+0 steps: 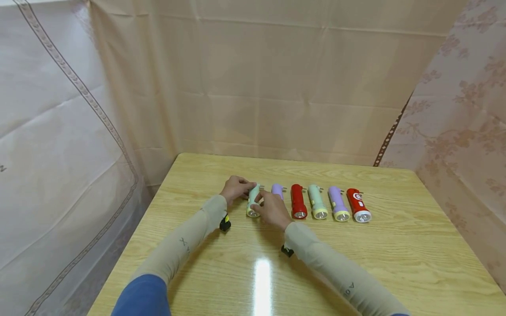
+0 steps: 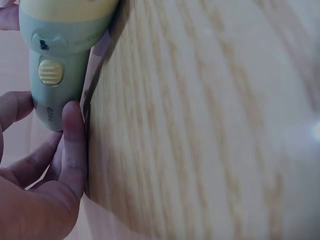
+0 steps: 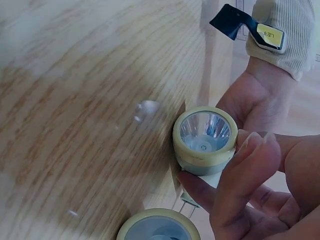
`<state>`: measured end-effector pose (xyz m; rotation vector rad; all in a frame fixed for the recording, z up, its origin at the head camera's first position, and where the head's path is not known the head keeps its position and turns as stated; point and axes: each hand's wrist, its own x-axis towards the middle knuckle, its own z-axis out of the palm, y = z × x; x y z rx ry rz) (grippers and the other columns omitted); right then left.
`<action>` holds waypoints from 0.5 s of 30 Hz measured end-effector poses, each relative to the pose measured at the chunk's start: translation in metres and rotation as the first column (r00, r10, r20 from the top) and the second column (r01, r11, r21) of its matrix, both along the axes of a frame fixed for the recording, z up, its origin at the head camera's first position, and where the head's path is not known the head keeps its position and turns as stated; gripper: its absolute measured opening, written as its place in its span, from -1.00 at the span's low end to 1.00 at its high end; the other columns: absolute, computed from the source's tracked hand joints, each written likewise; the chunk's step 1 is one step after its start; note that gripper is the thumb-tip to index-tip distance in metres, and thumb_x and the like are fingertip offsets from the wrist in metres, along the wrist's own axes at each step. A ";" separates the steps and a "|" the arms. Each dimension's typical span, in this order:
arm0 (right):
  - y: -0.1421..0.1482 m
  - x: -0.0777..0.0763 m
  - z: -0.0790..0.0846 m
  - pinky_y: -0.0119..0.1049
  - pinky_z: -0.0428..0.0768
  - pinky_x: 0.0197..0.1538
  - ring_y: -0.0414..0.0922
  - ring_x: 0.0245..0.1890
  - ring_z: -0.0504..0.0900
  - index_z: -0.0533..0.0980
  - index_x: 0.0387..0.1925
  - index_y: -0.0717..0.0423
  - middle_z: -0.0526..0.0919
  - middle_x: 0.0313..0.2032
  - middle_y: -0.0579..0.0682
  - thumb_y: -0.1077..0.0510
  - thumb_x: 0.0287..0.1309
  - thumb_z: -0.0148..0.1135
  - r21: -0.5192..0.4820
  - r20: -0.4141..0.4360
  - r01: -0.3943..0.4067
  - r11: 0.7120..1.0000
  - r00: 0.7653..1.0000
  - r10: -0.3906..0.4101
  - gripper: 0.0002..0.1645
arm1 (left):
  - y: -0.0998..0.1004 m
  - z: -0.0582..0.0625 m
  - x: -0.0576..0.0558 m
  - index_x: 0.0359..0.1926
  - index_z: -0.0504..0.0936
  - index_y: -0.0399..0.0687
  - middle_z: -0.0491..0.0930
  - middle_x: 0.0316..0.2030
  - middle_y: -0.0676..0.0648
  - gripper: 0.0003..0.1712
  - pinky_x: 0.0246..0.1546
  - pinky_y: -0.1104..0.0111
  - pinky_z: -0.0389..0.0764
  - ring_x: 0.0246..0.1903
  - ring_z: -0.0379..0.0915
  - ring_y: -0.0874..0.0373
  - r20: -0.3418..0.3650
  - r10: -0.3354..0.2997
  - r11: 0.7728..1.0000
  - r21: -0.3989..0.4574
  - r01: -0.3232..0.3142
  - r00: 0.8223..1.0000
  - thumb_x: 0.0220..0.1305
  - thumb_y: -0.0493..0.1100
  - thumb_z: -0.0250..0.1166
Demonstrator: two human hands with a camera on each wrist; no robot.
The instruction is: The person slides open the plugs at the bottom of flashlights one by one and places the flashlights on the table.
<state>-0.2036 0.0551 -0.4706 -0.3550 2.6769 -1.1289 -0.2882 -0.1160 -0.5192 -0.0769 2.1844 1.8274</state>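
A mint-green flashlight (image 1: pixel 253 200) with a pale yellow head ring lies at the left end of a row, its lens toward the near edge. My left hand (image 1: pixel 237 188) holds its tail end; the left wrist view shows fingers on both sides of the narrow body, below the yellow switch (image 2: pixel 50 72). At the lens end my right hand (image 1: pixel 273 210) pinches the head between thumb and a finger, as the right wrist view shows. Close beside that hand lies a purple flashlight (image 1: pixel 277 190), partly hidden behind it.
Farther right in the row lie a red flashlight (image 1: pixel 298 199), another mint-green one (image 1: pixel 316 197), another purple one (image 1: pixel 337 199) and a red one with a white head (image 1: pixel 357 204). Metal prongs stick out near their tails. Cloth (image 1: pixel 276 79) hangs behind the wooden table (image 1: pixel 221 272).
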 end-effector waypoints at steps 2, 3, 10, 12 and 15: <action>0.000 0.000 0.000 -0.31 0.59 -0.64 0.00 -0.62 0.68 0.55 -0.11 0.16 0.74 -0.37 0.08 0.13 0.35 0.39 0.003 0.003 -0.003 1.000 1.000 0.003 -0.78 | -0.001 -0.001 0.000 -0.08 0.71 -0.28 0.72 -0.22 -0.18 -0.67 -0.27 0.30 0.75 -0.28 0.69 0.06 -0.003 0.002 1.000 -0.001 -0.002 1.000 0.36 -0.07 0.44; 0.000 -0.001 0.001 -0.30 0.60 -0.63 0.00 -0.61 0.68 0.55 -0.12 0.16 0.74 -0.36 0.08 0.13 0.34 0.39 0.002 0.002 -0.006 1.000 1.000 0.006 -0.78 | -0.001 -0.001 0.000 -0.08 0.71 -0.28 0.72 -0.22 -0.18 -0.67 -0.27 0.30 0.75 -0.28 0.69 0.06 -0.006 0.002 1.000 -0.002 -0.002 1.000 0.36 -0.07 0.44; 0.001 -0.003 0.000 -0.31 0.63 -0.51 -0.16 -0.48 0.67 0.58 -0.15 0.10 0.75 -0.32 0.02 0.08 0.32 0.42 0.047 -0.031 -0.009 0.999 0.999 0.010 -0.78 | -0.001 -0.003 0.000 -0.08 0.70 -0.26 0.71 -0.21 -0.18 -0.69 -0.28 0.29 0.75 -0.27 0.68 0.05 -0.006 0.002 1.000 -0.003 -0.002 1.000 0.36 -0.09 0.44; 0.001 -0.004 -0.001 -0.31 0.62 -0.49 -0.17 -0.48 0.66 0.58 -0.16 0.08 0.74 -0.33 0.00 0.05 0.31 0.43 0.067 -0.041 -0.007 0.998 0.999 0.009 -0.77 | -0.002 -0.003 -0.001 -0.07 0.69 -0.25 0.71 -0.19 -0.18 -0.70 -0.28 0.28 0.75 -0.26 0.68 0.04 -0.005 0.001 1.000 0.003 -0.001 1.000 0.37 -0.10 0.43; 0.001 -0.004 0.000 -0.28 0.62 -0.45 -0.18 -0.49 0.65 0.59 -0.15 0.05 0.74 -0.31 -0.02 0.02 0.30 0.43 0.100 -0.052 -0.001 0.995 0.999 0.006 -0.76 | -0.003 -0.003 0.000 -0.04 0.67 -0.24 0.70 -0.17 -0.18 -0.70 -0.26 0.26 0.75 -0.24 0.68 0.03 -0.003 -0.007 1.000 0.004 0.007 1.000 0.37 -0.11 0.42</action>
